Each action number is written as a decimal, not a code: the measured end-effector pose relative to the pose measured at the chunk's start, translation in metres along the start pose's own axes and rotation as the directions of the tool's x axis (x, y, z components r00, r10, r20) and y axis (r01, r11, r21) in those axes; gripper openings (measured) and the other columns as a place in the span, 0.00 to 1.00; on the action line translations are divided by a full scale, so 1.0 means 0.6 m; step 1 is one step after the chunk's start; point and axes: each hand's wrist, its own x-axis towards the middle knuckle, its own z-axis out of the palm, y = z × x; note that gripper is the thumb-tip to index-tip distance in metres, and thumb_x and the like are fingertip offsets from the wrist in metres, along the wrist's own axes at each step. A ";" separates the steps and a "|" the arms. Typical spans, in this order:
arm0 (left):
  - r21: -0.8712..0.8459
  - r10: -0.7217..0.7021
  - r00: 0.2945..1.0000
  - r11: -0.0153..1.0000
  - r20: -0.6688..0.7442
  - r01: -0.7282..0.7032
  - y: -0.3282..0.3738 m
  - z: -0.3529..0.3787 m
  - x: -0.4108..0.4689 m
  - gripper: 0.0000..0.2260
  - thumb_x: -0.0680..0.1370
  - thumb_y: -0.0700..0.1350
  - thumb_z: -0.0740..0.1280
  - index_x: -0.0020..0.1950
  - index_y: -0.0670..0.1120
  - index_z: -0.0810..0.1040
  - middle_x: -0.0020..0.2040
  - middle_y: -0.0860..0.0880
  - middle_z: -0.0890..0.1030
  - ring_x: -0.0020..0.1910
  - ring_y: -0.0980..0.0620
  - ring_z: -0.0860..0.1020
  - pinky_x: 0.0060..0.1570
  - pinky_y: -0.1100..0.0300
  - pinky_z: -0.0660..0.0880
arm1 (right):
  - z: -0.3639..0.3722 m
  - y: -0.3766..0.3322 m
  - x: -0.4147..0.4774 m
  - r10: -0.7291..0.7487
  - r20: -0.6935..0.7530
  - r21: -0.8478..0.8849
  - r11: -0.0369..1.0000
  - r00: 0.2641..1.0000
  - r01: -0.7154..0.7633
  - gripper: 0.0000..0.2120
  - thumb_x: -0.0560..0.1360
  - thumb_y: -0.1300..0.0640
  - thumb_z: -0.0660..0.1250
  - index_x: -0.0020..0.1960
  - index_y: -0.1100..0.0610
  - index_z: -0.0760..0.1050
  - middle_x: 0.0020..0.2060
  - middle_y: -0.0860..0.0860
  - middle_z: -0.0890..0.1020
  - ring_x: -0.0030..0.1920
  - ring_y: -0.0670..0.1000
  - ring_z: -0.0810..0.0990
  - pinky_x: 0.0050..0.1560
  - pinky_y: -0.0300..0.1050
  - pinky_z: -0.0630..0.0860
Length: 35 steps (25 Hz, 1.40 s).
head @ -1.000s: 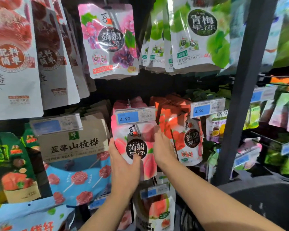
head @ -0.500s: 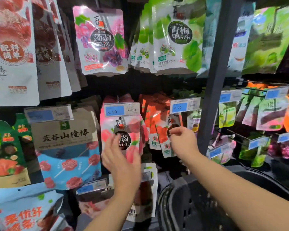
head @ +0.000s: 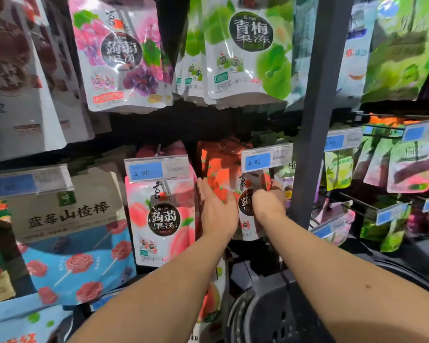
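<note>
A row of red strawberry jelly pouches (head: 244,191) hangs on a peg under a blue 4.90 price tag (head: 266,158). My left hand (head: 217,209) lies with straight fingers against the left side of the row. My right hand (head: 268,201) curls its fingers round the right edge of the front pouch and covers its lower part. To the left hangs a pink peach jelly pouch (head: 162,219), with neither hand on it.
A black upright post (head: 315,120) stands just right of my right hand. A black shopping basket (head: 282,313) sits below my forearms. Grape pouches (head: 122,53) and green plum pouches (head: 248,50) hang above. A blue hawthorn-stick bag (head: 67,231) hangs at the left.
Both hands left the peach pouch and moved right to the strawberry pouches. The right hand got there first and now grips the front one; the left followed.
</note>
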 end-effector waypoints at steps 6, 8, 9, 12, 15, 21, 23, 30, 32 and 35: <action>-0.034 -0.074 0.997 0.997 0.025 0.075 -0.020 0.016 0.042 0.38 0.80 0.69 0.52 0.84 0.51 0.48 0.84 0.47 0.54 0.83 0.46 0.55 0.80 0.43 0.55 | 0.015 0.007 0.005 0.010 0.085 0.046 0.999 0.996 -0.014 0.20 0.74 0.50 0.65 0.66 0.44 0.74 0.57 0.51 0.83 0.55 0.57 0.81 0.61 0.51 0.78; -0.031 -0.116 0.992 0.993 0.040 0.117 -0.016 0.017 0.043 0.45 0.73 0.77 0.46 0.84 0.52 0.51 0.84 0.47 0.58 0.81 0.45 0.60 0.79 0.43 0.57 | 0.019 0.017 0.016 0.003 0.057 -0.037 0.999 0.998 -0.001 0.33 0.69 0.47 0.63 0.74 0.42 0.66 0.69 0.55 0.76 0.66 0.61 0.75 0.67 0.57 0.74; -0.019 -0.144 0.988 0.989 0.054 0.145 -0.011 0.018 0.040 0.45 0.74 0.78 0.45 0.84 0.53 0.49 0.84 0.47 0.58 0.80 0.44 0.62 0.79 0.43 0.58 | 0.019 0.019 0.022 0.007 0.047 -0.064 0.998 0.999 -0.004 0.37 0.68 0.48 0.61 0.78 0.41 0.61 0.72 0.55 0.72 0.70 0.62 0.71 0.69 0.59 0.72; 0.003 -0.270 0.956 0.963 0.113 0.271 -0.010 0.019 0.029 0.43 0.77 0.77 0.45 0.85 0.54 0.43 0.84 0.47 0.59 0.79 0.40 0.64 0.77 0.44 0.58 | 0.022 0.027 0.038 -0.022 0.029 -0.091 0.996 0.999 0.024 0.31 0.67 0.46 0.58 0.71 0.42 0.68 0.65 0.54 0.79 0.62 0.62 0.78 0.66 0.60 0.74; 0.063 -0.294 0.944 0.956 0.152 0.287 -0.013 0.018 0.019 0.42 0.77 0.76 0.44 0.85 0.54 0.42 0.84 0.47 0.58 0.80 0.39 0.62 0.78 0.44 0.56 | 0.020 0.032 0.047 -0.031 0.039 -0.113 0.993 0.999 0.035 0.22 0.72 0.41 0.60 0.65 0.42 0.72 0.58 0.52 0.82 0.57 0.61 0.80 0.63 0.57 0.76; 0.041 -0.280 0.943 0.960 0.179 0.277 -0.019 0.018 0.023 0.44 0.77 0.76 0.45 0.85 0.50 0.47 0.84 0.47 0.59 0.81 0.42 0.62 0.78 0.45 0.56 | 0.029 0.052 0.044 -0.023 0.058 -0.078 0.997 0.998 0.027 0.29 0.69 0.39 0.59 0.70 0.39 0.66 0.63 0.53 0.78 0.62 0.61 0.76 0.65 0.60 0.74; -0.018 -0.304 0.946 0.951 0.109 0.308 -0.017 0.022 0.024 0.42 0.78 0.76 0.46 0.84 0.51 0.51 0.81 0.45 0.64 0.77 0.40 0.67 0.77 0.44 0.61 | 0.028 0.057 0.038 -0.065 0.009 -0.059 0.996 0.998 0.066 0.34 0.66 0.41 0.61 0.72 0.40 0.65 0.65 0.53 0.77 0.67 0.61 0.73 0.68 0.62 0.71; -0.330 -0.337 0.942 0.889 -0.005 0.316 0.000 0.034 0.042 0.28 0.85 0.65 0.51 0.84 0.60 0.51 0.83 0.52 0.59 0.81 0.45 0.61 0.78 0.46 0.53 | 0.027 0.093 -0.028 -0.194 -0.012 -0.207 0.960 0.981 0.187 0.44 0.76 0.47 0.66 0.83 0.57 0.46 0.82 0.56 0.55 0.80 0.59 0.53 0.79 0.59 0.52; -0.323 -0.253 0.967 0.915 0.008 0.242 -0.007 0.036 0.061 0.30 0.84 0.65 0.51 0.85 0.58 0.48 0.85 0.53 0.54 0.83 0.48 0.55 0.81 0.44 0.50 | 0.022 0.099 -0.021 -0.197 0.034 -0.240 0.950 0.980 0.200 0.47 0.74 0.48 0.66 0.83 0.54 0.42 0.82 0.55 0.53 0.80 0.59 0.51 0.79 0.60 0.51; -0.280 -0.235 0.972 0.932 0.022 0.231 -0.012 0.039 0.085 0.33 0.84 0.65 0.52 0.85 0.53 0.48 0.85 0.51 0.53 0.83 0.49 0.52 0.81 0.45 0.49 | 0.018 0.100 -0.004 -0.150 0.011 -0.205 0.967 0.989 0.149 0.46 0.75 0.49 0.67 0.83 0.51 0.41 0.81 0.55 0.55 0.80 0.58 0.53 0.79 0.60 0.53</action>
